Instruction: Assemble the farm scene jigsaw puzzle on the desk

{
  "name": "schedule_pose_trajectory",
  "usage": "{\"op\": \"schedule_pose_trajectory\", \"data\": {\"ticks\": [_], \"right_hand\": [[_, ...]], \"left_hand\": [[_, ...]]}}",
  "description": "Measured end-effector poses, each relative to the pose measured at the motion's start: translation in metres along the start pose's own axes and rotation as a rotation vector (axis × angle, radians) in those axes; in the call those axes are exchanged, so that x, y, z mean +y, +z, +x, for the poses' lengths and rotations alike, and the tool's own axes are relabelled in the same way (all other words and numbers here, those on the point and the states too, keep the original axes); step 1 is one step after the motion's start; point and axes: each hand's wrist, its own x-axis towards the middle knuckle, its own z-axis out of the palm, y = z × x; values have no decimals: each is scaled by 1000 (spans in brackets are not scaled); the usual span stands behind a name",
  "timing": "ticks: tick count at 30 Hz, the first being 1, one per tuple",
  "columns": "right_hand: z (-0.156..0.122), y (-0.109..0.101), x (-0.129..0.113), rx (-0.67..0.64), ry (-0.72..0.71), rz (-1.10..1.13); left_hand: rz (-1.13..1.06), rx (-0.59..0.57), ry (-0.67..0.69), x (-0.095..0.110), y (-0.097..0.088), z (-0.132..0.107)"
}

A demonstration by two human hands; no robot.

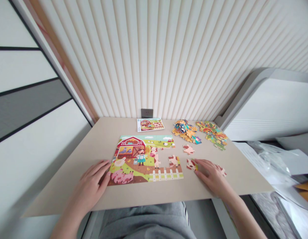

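Note:
A partly joined farm jigsaw puzzle (134, 166) lies flat on the table, with a barn, a farmer and part of a cow. Its right side has a gap in the cow area. My left hand (95, 181) rests at the puzzle's left edge, fingers stretched out and touching it. To the right of the puzzle, my right hand (210, 174) has thumb and fingertips on a brown-and-white puzzle piece (191, 164). Another cow-patterned piece (188, 149) lies just beyond it. A further piece (222, 171) is partly covered by my right hand.
Behind the puzzle stands a reference picture card (151, 124) near a wall socket (147, 113). A heap of mixed pieces (185, 130) and a spread of green-orange pieces (213, 134) occupy the back right. Beyond the table's right edge lies clear plastic wrapping (270, 159).

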Motion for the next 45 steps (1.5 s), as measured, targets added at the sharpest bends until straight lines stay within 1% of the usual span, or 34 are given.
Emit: {"op": "schedule_pose_trajectory", "data": {"ticks": [3,7,10,12,15,18,20,23,27,35,39,45], "right_hand": [[0,-1,-7,4,6,4],[4,0,-26,103,35,8],[17,3,-47,175,26,43],[32,7,-61,191,-12,49],[59,15,-82,192,-71,6],[83,24,-101,165,-101,-55],[92,32,-112,140,-113,-86],[94,43,-124,102,-119,-110],[88,50,-128,55,-138,-129],[89,51,-111,-22,-201,-42],[92,56,-112,-3,-193,-48],[96,59,-115,32,-197,-80]], "left_hand": [[-2,3,-13,1,0,0],[-20,5,-33,4,-2,1],[-29,9,-44,6,-3,2],[-32,11,-45,6,-3,2],[-36,14,-46,7,-4,2],[-44,16,-41,7,-3,2],[-46,16,-42,8,-3,2],[-40,8,-46,9,-4,3],[-37,7,-45,12,-7,3],[-38,19,-41,14,-9,4],[-44,27,-46,13,-9,4],[-57,4,-61,13,-8,4]]}}
